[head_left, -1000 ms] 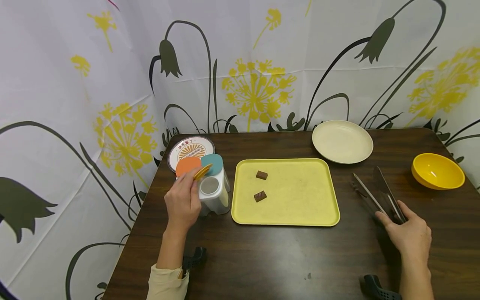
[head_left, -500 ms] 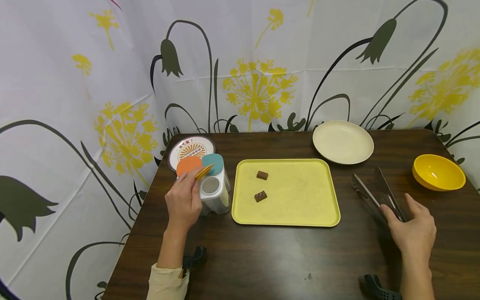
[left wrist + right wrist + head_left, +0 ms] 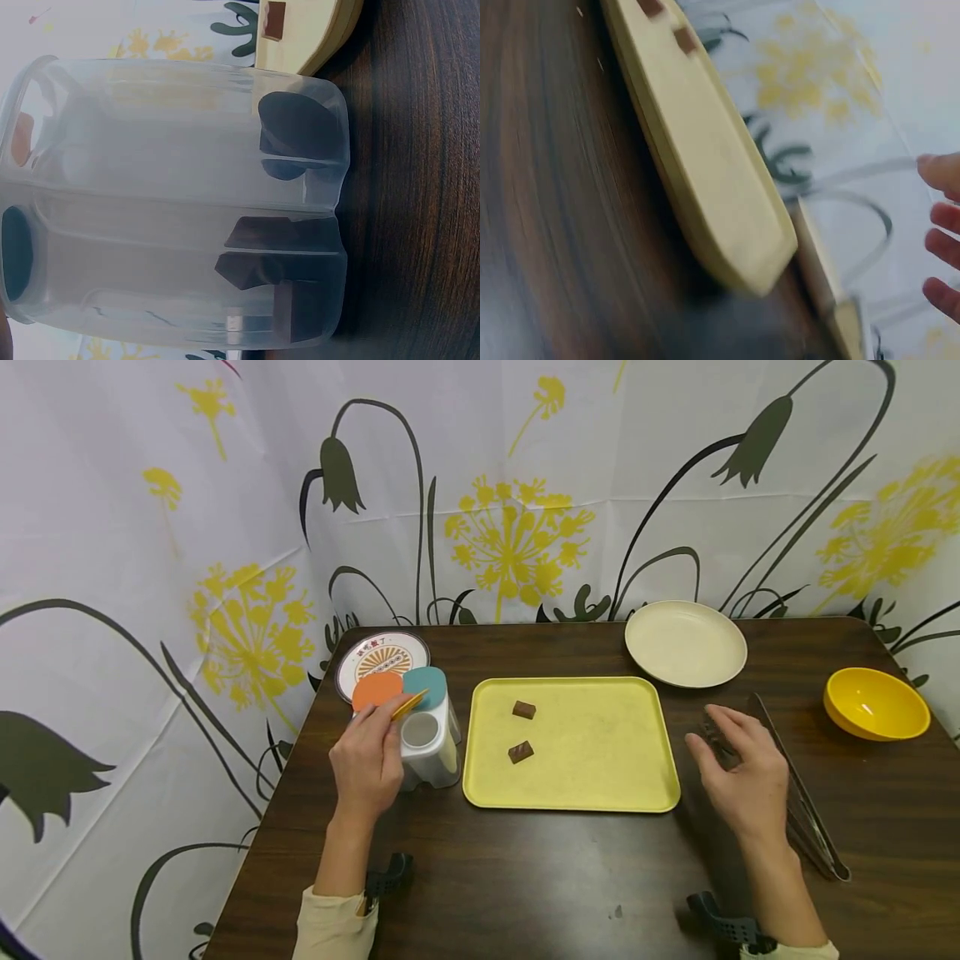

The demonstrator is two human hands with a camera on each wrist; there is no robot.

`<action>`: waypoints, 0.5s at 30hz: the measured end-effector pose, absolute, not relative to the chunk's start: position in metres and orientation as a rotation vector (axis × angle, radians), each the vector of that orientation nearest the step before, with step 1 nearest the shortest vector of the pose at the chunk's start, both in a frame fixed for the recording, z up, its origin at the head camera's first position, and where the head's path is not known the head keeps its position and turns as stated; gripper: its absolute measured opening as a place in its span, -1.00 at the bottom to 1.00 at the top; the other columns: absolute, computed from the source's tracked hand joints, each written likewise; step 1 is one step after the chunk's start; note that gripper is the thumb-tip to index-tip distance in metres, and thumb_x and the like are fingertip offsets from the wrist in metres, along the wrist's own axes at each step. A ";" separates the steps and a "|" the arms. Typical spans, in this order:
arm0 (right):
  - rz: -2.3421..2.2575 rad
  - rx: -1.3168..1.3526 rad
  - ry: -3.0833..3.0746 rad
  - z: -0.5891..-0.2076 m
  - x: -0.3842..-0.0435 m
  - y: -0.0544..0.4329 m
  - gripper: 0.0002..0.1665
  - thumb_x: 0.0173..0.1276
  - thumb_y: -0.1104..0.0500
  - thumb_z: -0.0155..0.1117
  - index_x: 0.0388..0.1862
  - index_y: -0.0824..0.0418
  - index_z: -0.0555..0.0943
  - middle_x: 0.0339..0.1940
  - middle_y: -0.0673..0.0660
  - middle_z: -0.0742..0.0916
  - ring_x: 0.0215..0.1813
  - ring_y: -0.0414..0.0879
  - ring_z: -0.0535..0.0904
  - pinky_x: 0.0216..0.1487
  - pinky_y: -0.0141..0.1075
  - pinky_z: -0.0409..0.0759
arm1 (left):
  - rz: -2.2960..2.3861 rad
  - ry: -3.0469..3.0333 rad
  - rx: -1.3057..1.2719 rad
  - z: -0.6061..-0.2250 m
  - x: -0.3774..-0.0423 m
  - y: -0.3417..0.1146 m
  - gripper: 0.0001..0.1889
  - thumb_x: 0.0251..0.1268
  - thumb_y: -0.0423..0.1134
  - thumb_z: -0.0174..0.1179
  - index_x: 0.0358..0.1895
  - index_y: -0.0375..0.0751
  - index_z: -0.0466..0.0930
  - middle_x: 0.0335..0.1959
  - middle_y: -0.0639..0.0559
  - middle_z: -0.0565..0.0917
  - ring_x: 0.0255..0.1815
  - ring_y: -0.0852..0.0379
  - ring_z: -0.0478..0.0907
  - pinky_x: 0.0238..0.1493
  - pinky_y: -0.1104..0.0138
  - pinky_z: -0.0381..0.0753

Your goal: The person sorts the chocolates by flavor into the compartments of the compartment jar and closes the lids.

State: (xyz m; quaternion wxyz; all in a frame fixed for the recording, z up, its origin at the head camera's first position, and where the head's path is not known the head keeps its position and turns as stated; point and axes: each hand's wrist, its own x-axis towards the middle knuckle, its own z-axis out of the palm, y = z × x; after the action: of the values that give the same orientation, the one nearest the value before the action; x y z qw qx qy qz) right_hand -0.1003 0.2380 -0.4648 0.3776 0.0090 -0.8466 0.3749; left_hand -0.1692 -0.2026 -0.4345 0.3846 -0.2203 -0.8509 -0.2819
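Pale yellow tray (image 3: 592, 777) bearing two brown pieces (image 3: 522, 731); dark wood-grain table (image 3: 540, 877); cream plate (image 3: 686, 643) far right; bright yellow bowl (image 3: 875, 703); translucent container (image 3: 429, 752) showing orange, teal and yellow lids (image 3: 397, 692); white backdrop (image 3: 510, 510) displaying yellow-and-black flowers.

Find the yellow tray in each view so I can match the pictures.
Head: the yellow tray lies mid-table, between both hands.
Left wrist: only its corner shows, top edge, beyond the clear container.
Right wrist: seen edge-on, running diagonally.
Shared landmark: the brown pieces on it.
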 end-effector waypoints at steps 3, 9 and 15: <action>0.960 0.207 -2.215 -0.464 -0.109 0.218 -0.44 0.01 0.37 0.54 0.07 0.28 0.69 0.00 0.18 0.71 0.05 0.14 0.59 0.12 -0.45 0.37 | -0.720 -2.165 -0.565 -0.434 -0.170 -0.202 -0.59 0.33 -0.21 -0.12 0.09 -0.10 0.66 -0.16 -0.05 0.75 -0.06 -0.07 0.68 0.08 -0.02 0.53; 0.952 0.489 -2.344 -0.461 -0.120 0.187 -0.44 0.06 0.30 0.53 0.12 0.24 0.67 0.05 0.11 0.69 0.08 0.04 0.60 -0.09 -0.14 0.49 | -0.720 -2.149 -0.599 -0.434 -0.170 -0.201 -0.58 0.33 -0.20 -0.13 0.10 -0.08 0.67 -0.11 -0.02 0.75 -0.12 -0.01 0.70 0.10 -0.03 0.52; 0.921 0.718 -2.419 -0.452 -0.130 0.158 -0.45 0.17 0.20 0.48 0.18 0.19 0.64 0.08 0.07 0.67 0.10 0.00 0.60 0.04 -0.08 0.55 | -0.740 -2.110 -0.642 -0.433 -0.170 -0.201 -0.58 0.32 -0.16 -0.11 0.07 -0.09 0.70 -0.05 0.04 0.74 -0.03 0.00 0.69 0.07 -0.08 0.52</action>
State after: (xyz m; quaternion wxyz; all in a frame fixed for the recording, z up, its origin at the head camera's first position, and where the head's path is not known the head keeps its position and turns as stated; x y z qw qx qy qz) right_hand -0.1295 0.1583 -0.4522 0.2259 0.2603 -0.8772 0.3342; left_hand -0.1701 -0.2015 -0.4333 0.3965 -0.2535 -0.8326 -0.2920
